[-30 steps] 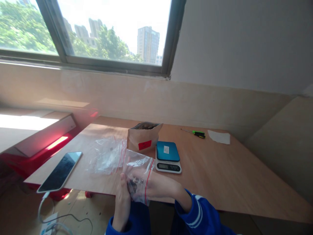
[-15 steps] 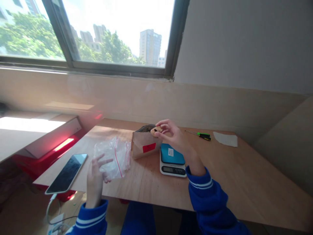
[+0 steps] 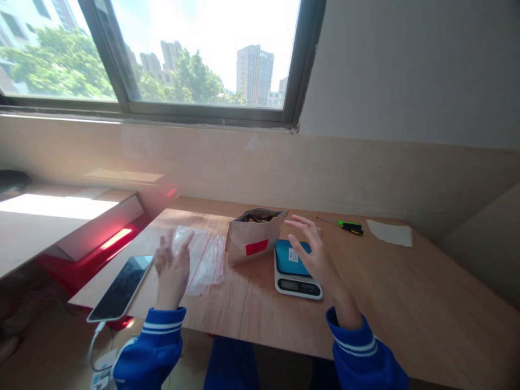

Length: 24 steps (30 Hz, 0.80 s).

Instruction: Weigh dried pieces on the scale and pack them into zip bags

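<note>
My left hand point(image 3: 173, 265) hovers beside the clear zip bags point(image 3: 205, 262) with its fingers apart and nothing in it. Over the right part of the kitchen scale point(image 3: 298, 287), my right hand point(image 3: 311, 249) is raised, fingers spread and holding nothing. The scale has a blue top with a white label and a small display at its front. Between the zip bags and the scale stands a brown paper pouch point(image 3: 247, 238) with a red label. Its mouth gapes, showing brown pieces point(image 3: 260, 219) inside that are too small to name.
A phone point(image 3: 121, 290) with a cable plugged in lies at the table's left edge. Towards the back right are a green-and-black screwdriver point(image 3: 350, 227) and a piece of white paper point(image 3: 390, 233). Another table point(image 3: 52, 222) stands to the left, and a window is above.
The light-brown piece in my right hand's fingers is gone from them; that hand has moved right and opened. My left hand has lifted off the zip bags. The view has shifted slightly.
</note>
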{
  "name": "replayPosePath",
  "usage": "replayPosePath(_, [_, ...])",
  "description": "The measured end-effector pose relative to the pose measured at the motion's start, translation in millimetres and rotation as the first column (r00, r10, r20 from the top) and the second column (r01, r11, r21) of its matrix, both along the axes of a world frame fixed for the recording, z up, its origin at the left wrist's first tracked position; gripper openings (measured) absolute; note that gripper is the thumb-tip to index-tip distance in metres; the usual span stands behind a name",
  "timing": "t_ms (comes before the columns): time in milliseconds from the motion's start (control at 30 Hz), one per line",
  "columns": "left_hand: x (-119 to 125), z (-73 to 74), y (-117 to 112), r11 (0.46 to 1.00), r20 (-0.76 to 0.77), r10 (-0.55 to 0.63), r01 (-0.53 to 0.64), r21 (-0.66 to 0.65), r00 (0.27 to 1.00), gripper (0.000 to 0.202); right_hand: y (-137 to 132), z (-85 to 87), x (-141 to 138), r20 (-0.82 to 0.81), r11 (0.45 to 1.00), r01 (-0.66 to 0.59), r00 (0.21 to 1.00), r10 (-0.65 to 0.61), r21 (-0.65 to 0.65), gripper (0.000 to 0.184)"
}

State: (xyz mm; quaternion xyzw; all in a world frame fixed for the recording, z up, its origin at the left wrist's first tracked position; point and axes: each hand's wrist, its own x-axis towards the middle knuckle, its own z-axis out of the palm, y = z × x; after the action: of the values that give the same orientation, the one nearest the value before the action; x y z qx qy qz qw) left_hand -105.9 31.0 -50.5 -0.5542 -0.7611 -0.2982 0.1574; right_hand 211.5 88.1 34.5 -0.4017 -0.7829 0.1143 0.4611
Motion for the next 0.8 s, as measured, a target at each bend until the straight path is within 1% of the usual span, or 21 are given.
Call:
replayPosePath(33, [0.7,-7.5,6.1,0.990,-0.009,-0.086,0.084,-0.110,0.996,0.044,-6.5,-8.9,8.2,-0.011,0.999,0.032,0.999,-0.032,-0.023,0.028])
replayPosePath(67, [1.7,-15.6,12.6,0.961,0.029,-0.142,0.145,-0.237,0.989,0.045,-12.6,-18.7,17.1,-0.026,0.996,0.065,0.997,-0.067,-0.053,0.027])
replayPosePath(100, [3.1,-24.2,19.3,0.920,0.103,-0.139,0.167,-0.355,0.985,0.045,-18.3,-29.4,26.6,-0.046,0.992,0.099,0.994,-0.103,-0.084,0.027])
replayPosePath(133, [4.7,-32.7,25.6,0.908,0.133,-0.097,0.143,-0.393,0.986,0.046,-23.6,-40.6,36.6,-0.067,0.985,0.127,0.988,-0.136,-0.115,0.027])
replayPosePath(200, [8.2,-48.2,36.4,0.900,0.158,-0.042,0.105,-0.423,0.987,0.049,-33.3,-63.9,56.8,-0.102,0.969,0.176,0.975,-0.196,-0.173,0.028])
replayPosePath(267, [10.3,-58.2,43.5,0.898,0.179,-0.012,0.090,-0.430,0.984,0.050,-42.1,-86.9,76.2,-0.108,0.947,0.225,0.961,-0.254,-0.228,0.030])
replayPosePath(300, [10.3,-60.3,45.6,0.897,0.192,-0.007,0.091,-0.432,0.981,0.050,-46.1,-97.9,85.2,-0.106,0.935,0.246,0.954,-0.280,-0.256,0.031])
replayPosePath(333, [9.5,-60.2,46.6,0.897,0.207,-0.004,0.095,-0.431,0.978,0.049,-49.9,-108.4,93.7,-0.103,0.922,0.265,0.947,-0.304,-0.284,0.032])
replayPosePath(400, [5.0,-53.3,44.9,0.902,0.234,-0.003,0.103,-0.419,0.972,0.048,-55.9,-127.8,108.8,-0.094,0.898,0.302,0.933,-0.348,-0.321,0.033])
replayPosePath(433, [1.1,-47.1,41.9,0.906,0.241,0.000,0.102,-0.411,0.971,0.048,-57.9,-136.5,115.7,-0.089,0.888,0.324,0.925,-0.370,-0.327,0.034])
replayPosePath(500, [-10.5,-31.1,31.6,0.935,0.255,0.012,0.080,-0.346,0.967,0.052,-59.8,-151.9,128.2,-0.080,0.870,0.372,0.906,-0.417,-0.323,0.035])
replayPosePath(533, [-18.2,-22.6,24.5,0.953,0.259,0.020,0.060,-0.295,0.966,0.054,-59.8,-158.4,134.1,-0.078,0.863,0.395,0.895,-0.438,-0.317,0.036])
replayPosePath(567, [-27.3,-14.6,16.6,0.986,0.290,0.026,0.023,-0.164,0.957,0.054,-59.3,-164.1,139.8,-0.077,0.855,0.415,0.885,-0.458,-0.311,0.037])
replayPosePath(600, [-37.3,-7.9,8.3,0.999,0.309,0.029,-0.017,-0.040,0.951,0.053,-58.7,-169.1,145.4,-0.075,0.846,0.433,0.876,-0.476,-0.311,0.037])
replayPosePath(633, [-48.0,-2.9,0.1,0.996,0.322,0.068,-0.081,0.027,0.944,0.053,-58.0,-173.3,150.7,-0.075,0.834,0.451,0.865,-0.496,-0.316,0.038])
replayPosePath(667, [-58.9,0.0,-7.5,0.982,0.338,0.173,-0.190,0.019,0.925,0.054,-57.6,-176.7,155.7,-0.078,0.817,0.475,0.848,-0.524,-0.326,0.040])
replayPosePath(700, [-69.4,0.7,-14.2,0.948,0.352,0.314,-0.314,-0.057,0.882,0.062,-57.4,-179.5,160.3,-0.085,0.797,0.501,0.827,-0.556,-0.336,0.041])
replayPosePath(733, [-79.1,-0.6,-19.7,0.895,0.363,0.445,-0.409,-0.175,0.818,0.076,-57.5,-181.6,164.3,-0.098,0.775,0.530,0.801,-0.591,-0.344,0.041])
replayPosePath(767, [-87.5,-3.6,-23.9,0.838,0.359,0.542,-0.456,-0.300,0.760,0.089,-58.0,-183.0,167.6,-0.114,0.753,0.555,0.773,-0.624,-0.354,0.042])
replayPosePath(800, [-94.5,-7.8,-26.8,0.784,0.341,0.605,-0.463,-0.414,0.719,0.097,-58.7,-183.8,170.1,-0.133,0.730,0.576,0.745,-0.654,-0.367,0.043])
